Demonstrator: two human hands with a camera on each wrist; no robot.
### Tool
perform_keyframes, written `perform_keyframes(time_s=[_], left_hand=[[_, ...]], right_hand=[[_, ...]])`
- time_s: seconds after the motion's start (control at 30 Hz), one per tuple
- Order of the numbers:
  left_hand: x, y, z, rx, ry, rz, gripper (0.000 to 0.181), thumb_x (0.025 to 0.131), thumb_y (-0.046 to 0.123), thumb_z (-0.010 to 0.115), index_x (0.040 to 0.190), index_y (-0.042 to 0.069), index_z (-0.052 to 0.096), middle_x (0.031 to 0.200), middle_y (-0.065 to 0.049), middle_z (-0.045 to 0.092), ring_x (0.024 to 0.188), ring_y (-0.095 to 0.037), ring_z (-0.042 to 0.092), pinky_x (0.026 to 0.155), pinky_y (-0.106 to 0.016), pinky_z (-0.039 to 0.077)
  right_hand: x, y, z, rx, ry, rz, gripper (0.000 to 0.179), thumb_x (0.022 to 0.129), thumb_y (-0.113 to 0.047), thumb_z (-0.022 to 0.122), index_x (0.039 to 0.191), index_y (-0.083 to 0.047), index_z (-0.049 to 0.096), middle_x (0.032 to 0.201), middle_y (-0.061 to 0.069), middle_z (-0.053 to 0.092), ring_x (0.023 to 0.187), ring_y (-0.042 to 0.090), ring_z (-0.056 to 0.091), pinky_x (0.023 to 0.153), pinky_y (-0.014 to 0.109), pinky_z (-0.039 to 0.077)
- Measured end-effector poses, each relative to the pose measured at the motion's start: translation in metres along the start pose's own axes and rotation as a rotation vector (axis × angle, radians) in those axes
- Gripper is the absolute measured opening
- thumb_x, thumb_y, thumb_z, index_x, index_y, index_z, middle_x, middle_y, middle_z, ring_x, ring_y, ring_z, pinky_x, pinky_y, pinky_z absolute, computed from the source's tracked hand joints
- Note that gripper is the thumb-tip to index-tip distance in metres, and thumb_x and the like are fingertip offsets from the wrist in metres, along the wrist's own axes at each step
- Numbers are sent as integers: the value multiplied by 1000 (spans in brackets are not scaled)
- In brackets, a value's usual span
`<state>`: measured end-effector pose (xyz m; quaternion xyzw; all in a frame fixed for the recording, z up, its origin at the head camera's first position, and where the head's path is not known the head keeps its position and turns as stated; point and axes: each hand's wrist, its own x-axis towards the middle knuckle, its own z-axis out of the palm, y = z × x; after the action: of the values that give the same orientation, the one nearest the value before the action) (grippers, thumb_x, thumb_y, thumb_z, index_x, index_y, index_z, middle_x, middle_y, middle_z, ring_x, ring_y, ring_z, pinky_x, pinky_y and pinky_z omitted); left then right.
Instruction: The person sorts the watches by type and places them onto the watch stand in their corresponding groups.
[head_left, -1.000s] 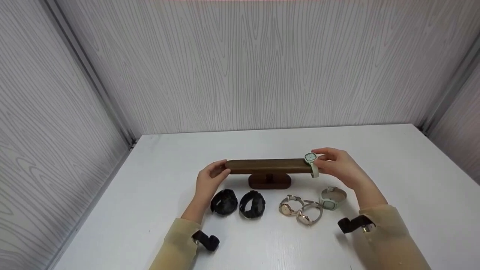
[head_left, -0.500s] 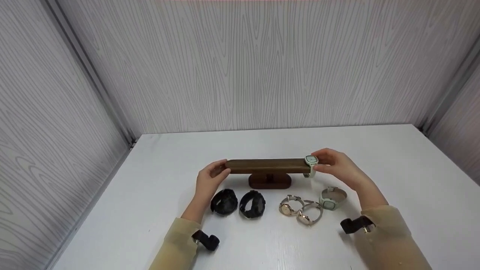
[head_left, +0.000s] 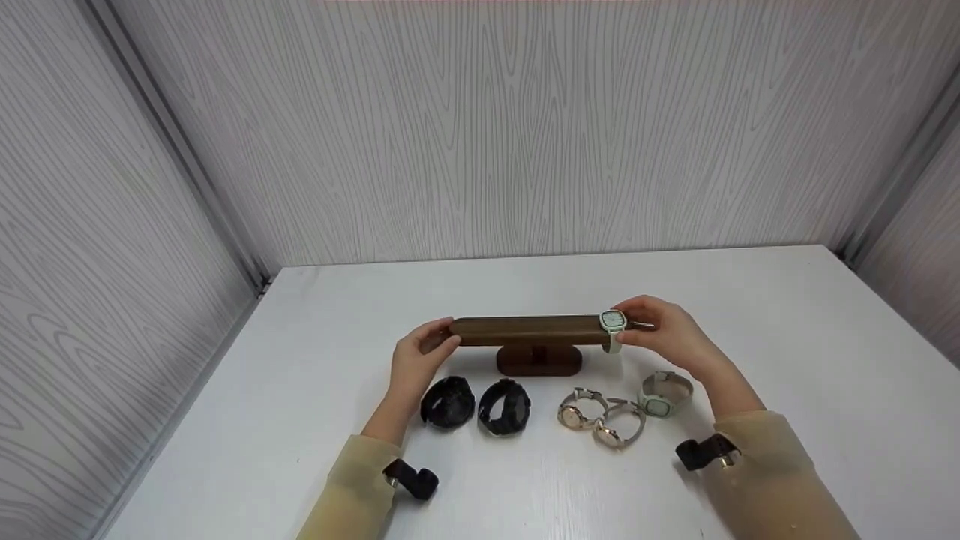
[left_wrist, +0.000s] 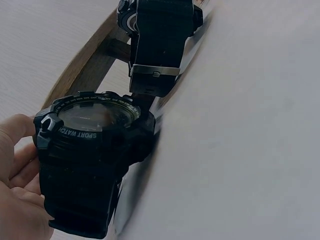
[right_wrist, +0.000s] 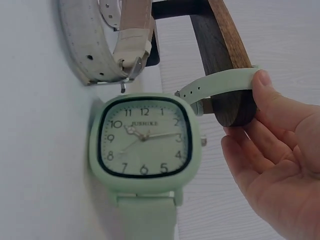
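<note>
A dark wooden watch stand (head_left: 532,330) with a rounded bar on an oval base stands mid-table. At its left end, my left hand (head_left: 416,358) grips the bar between thumb and fingers. A pale green square watch (head_left: 613,320) loops around the bar near the right end, dial facing up. My right hand (head_left: 664,330) pinches this watch, thumb on its front; in the right wrist view the thumb presses the green strap (right_wrist: 222,82) against the bar, and the fingers curl beneath the bar's end. In the left wrist view, a black sports watch (left_wrist: 90,150) partly hides the left hand.
In front of the stand lie two black watches (head_left: 505,408), two rose-gold watches (head_left: 574,417) with pale straps close together, and a second pale green watch (head_left: 658,406). Wood-grain panels (head_left: 480,135) enclose the white table (head_left: 540,487) at back and sides.
The green watch has slid left along the bar from its right end, its strap now around it. My right hand has moved left with it; the left hand has stayed at its end.
</note>
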<state>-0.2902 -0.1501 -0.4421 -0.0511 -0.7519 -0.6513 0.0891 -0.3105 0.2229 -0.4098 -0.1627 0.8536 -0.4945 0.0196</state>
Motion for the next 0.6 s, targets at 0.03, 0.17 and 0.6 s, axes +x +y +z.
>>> perform_keyframes(time_s=[0.03, 0.17, 0.6], left_hand=[[0, 0, 0, 0, -1, 2, 44, 88, 17, 71, 127, 0, 59, 127, -16, 57, 119, -27, 54, 97, -32, 46], [1, -1, 1, 3, 7, -2, 43, 87, 17, 72, 126, 1, 61, 126, -14, 59, 118, -25, 55, 95, -31, 47], [4, -8, 1, -8, 15, 3, 44, 86, 19, 73, 126, 2, 61, 127, -14, 59, 118, -24, 56, 95, -30, 47]], right_hand=[[0, 0, 2, -8, 7, -4, 47, 84, -22, 75, 125, -6, 58, 125, 13, 59, 122, 30, 51, 96, 43, 46], [1, -3, 10, -20, 28, -20, 48, 84, -24, 75, 125, -7, 58, 124, 12, 60, 122, 31, 51, 98, 45, 45], [-1, -12, 27, -178, 109, -100, 47, 83, -28, 75, 124, -11, 61, 115, 5, 65, 98, 20, 59, 82, 38, 48]])
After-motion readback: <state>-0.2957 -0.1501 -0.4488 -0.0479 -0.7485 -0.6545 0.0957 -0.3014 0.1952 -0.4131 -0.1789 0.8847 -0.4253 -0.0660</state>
